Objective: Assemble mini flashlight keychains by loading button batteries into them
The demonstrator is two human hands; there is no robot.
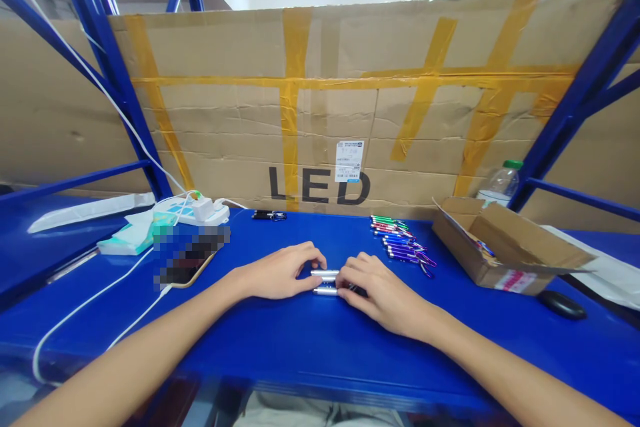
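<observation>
Two or more slim silver tubes (326, 291) lie side by side on the blue tabletop (300, 347), in the middle of the head view. My left hand (280, 271) has its thumb and fingertips closed about the left ends of the upper tubes. Over the right ends curl the fingers of my right hand (377, 290), which hide those ends. Something dark shows under the right palm; I cannot make out what it is. Beyond my right hand, a row of purple, blue, red and green tubes (400, 240) with small carabiner clips lies on the table.
Black tubes (269, 215) lie near the cardboard back wall (240, 127). At left are a phone (193, 263) on a white cable, a power strip (215, 215) and a tissue pack (127, 238). An open cardboard box (500, 250), a black mouse (563, 305) and a bottle (503, 183) stand right.
</observation>
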